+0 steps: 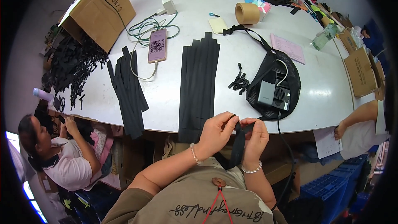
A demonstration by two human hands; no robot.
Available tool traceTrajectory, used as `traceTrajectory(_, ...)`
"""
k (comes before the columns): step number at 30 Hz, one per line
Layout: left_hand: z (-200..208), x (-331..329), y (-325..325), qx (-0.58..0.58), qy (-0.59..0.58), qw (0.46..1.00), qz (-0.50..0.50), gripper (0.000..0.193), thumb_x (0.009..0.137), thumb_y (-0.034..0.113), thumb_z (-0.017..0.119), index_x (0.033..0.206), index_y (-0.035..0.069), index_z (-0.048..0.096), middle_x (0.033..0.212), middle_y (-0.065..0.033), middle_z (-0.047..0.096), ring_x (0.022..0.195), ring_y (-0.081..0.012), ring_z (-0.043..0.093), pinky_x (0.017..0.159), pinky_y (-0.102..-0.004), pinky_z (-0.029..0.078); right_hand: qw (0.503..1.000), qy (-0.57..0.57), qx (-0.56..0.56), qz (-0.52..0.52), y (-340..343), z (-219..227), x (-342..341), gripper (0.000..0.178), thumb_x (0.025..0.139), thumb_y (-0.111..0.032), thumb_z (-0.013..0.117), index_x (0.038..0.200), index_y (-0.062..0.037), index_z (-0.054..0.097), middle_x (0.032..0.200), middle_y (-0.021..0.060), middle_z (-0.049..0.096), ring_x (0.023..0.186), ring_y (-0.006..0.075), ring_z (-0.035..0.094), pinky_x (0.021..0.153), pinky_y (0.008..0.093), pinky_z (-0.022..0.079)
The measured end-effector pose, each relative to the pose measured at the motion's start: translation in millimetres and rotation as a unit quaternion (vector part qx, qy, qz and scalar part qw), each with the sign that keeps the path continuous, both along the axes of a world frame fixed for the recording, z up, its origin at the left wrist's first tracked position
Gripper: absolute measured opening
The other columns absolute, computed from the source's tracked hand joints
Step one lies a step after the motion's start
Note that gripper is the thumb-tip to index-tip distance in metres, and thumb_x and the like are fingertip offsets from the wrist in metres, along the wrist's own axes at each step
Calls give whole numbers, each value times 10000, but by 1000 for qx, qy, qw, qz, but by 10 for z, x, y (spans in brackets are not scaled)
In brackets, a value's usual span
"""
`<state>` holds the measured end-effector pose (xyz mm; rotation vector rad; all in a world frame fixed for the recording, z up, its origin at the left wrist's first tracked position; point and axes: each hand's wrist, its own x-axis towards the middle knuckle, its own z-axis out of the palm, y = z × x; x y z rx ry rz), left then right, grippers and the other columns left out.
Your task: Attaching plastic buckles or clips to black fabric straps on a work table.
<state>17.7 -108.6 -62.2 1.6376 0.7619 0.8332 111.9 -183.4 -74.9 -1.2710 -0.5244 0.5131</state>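
Note:
Just past the table's near edge, my left hand (217, 130) pinches a black fabric strap (237, 151), thumb against fingertips. My right hand (255, 140) is closed on another part of the same strap, which hangs in a loop between the two hands. Whether a small piece sits between the fingertips is hidden. A neat stack of black straps (199, 79) lies lengthwise on the table beyond my left hand. Farther left, a looser bundle of black straps (127, 95) overhangs the edge. Beyond my hands is a small heap of black pull-like pieces (239, 83).
A black mesh bag (292, 70) holding a power bank (266, 93) stands right on the white table (166, 95). A phone (157, 45) with a cable, a tape roll (247, 13) and a cardboard box (99, 10) lie farther back. People sit left (68, 157) and right (360, 128).

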Motion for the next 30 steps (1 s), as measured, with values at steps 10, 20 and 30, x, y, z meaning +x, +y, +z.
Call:
traceTrajectory(10, -16, 74, 126, 224, 95, 969, 39, 133, 792, 126, 692, 742, 15, 640, 620, -83, 592, 500, -142, 559, 473, -259, 426, 974, 167, 10, 151, -79, -3, 126, 147, 855, 38, 576, 861, -42, 452, 913, 55, 562, 791, 85, 540, 680, 214, 504)
traceTrajectory(20, -196, 641, 1199, 218, 106, 970, 6, 140, 822, 50, 572, 931, 29, 657, 923, -148, 641, 807, -278, 614, 705, -353, 483, 944, 299, -15, 141, -121, -181, 268, 110, 819, 46, 458, 899, -29, 456, 800, 104, 533, 657, 176, 528, 621, 304, 473)
traceTrajectory(30, -418, 1037, 1876, 313, 230, 910, -144, 177, 758, 16, 590, 910, 16, 680, 954, -146, 639, 895, -306, 602, 822, -358, 480, 933, 302, -31, 192, -228, -167, 235, 71, 881, -4, 494, 951, -13, 493, 750, 89, 534, 639, 149, 535, 572, 280, 468)
